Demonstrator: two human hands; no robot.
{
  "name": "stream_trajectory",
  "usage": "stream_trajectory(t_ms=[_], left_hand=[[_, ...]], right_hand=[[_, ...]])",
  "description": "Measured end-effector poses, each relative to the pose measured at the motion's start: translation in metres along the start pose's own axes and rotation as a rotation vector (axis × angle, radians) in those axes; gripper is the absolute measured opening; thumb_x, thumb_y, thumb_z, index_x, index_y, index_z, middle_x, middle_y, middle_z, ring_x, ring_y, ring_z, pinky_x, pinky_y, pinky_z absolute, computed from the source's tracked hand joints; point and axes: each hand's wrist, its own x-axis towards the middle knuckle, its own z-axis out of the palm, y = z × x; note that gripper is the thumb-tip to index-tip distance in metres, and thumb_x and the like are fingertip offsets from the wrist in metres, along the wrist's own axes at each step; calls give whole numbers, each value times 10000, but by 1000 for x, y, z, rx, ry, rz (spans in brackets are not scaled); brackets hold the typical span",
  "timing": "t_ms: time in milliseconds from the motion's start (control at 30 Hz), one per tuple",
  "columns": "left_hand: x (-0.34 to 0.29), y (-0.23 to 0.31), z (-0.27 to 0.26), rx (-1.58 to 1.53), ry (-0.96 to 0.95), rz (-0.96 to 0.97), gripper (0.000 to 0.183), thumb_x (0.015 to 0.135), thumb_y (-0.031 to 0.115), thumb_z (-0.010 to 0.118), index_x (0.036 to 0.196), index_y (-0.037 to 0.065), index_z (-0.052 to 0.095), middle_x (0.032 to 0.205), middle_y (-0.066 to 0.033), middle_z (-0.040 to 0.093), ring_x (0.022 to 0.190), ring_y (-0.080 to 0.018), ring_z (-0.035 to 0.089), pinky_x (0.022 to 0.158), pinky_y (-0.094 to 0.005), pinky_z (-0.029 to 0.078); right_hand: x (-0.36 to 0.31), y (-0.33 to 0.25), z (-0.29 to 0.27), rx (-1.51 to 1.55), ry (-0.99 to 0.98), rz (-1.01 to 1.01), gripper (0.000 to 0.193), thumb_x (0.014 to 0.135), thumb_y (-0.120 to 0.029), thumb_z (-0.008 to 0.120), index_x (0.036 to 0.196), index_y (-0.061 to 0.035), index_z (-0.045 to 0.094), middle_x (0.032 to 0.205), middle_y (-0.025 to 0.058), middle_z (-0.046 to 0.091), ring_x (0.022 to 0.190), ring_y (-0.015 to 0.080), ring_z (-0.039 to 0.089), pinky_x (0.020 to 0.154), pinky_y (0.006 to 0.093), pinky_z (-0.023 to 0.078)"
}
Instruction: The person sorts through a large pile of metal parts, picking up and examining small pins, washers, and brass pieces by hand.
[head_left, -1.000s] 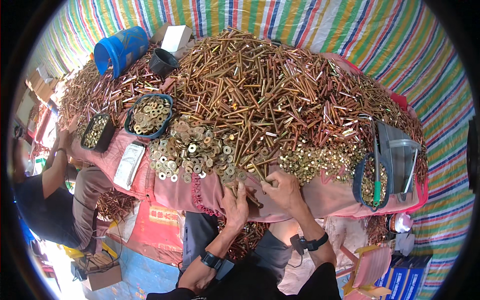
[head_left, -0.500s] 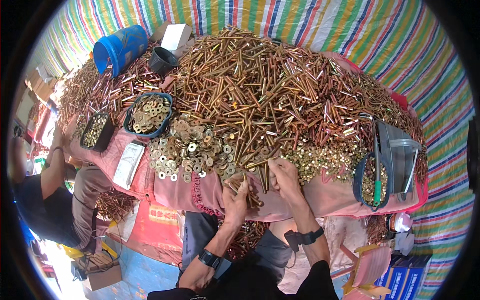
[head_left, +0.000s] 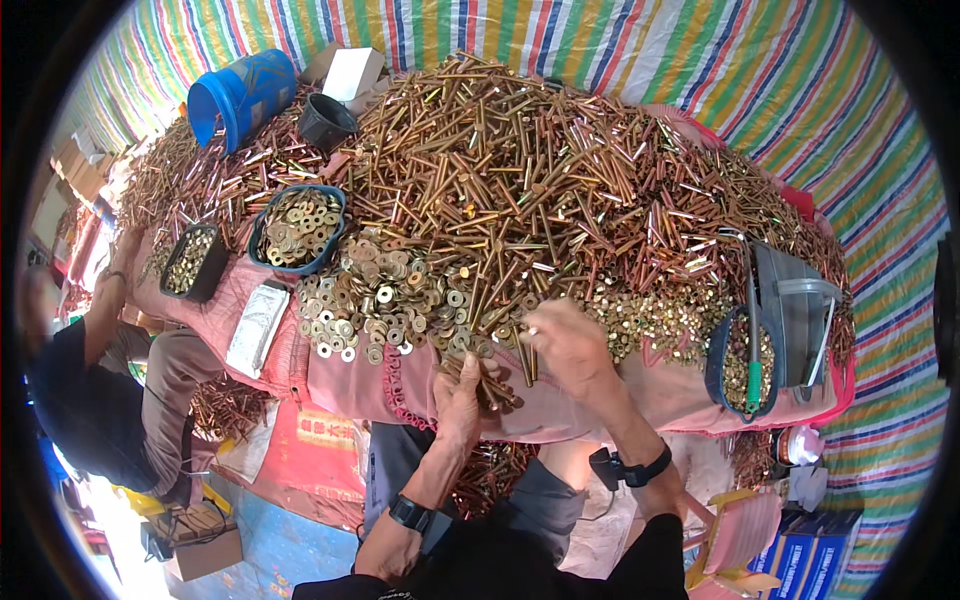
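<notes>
My left hand (head_left: 458, 400) is closed around a bundle of bolts (head_left: 492, 388) at the front edge of the cloth-covered work surface. Its thumb lies on top of the bundle, and the bolts' far ends stick out to the right. My right hand (head_left: 575, 350) hovers just right of them, over the near edge of the bolt heap (head_left: 540, 190). Motion blurs its bent fingers, and whether anything is between them does not show. Loose washers (head_left: 390, 300) lie spread beyond my left hand. Small brass-coloured nuts (head_left: 640, 320) are scattered behind and right of my right hand.
A blue tub of washers (head_left: 298, 190) and a dark tray of nuts (head_left: 207, 290) stand at left. At right, a nut-filled container (head_left: 715, 375) has a green-handled tool (head_left: 753, 390) across it. A blue bucket (head_left: 225, 115) lies behind. Another person (head_left: 90, 400) sits far left.
My right hand has moved slightly nearer and turned, and the bolt it pinched no longer shows at its fingertips. My left hand has shifted slightly left, still holding the bolts.
</notes>
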Motion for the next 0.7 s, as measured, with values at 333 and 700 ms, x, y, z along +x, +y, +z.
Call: stream_trajectory(t_ms=[333,700], left_hand=[[0,2,2,7,16,50,222,1083,240,657,1101,21,632,862,-64,697,755,-171,706,687,-344,628],[-6,-2,5,324,24,342,188,1094,212,643,1096,25,619,904,-46,693,762,-95,636,680,-248,529]], right_hand=[[-37,2,2,-434,-534,-77,378,888,-70,628,1266,-86,623,1248,193,512,1192,361,554,965,477,514],[-7,10,28,-409,-468,-210,344,889,-80,610,1233,-96,622,1187,168,521,1036,340,611,747,422,582]])
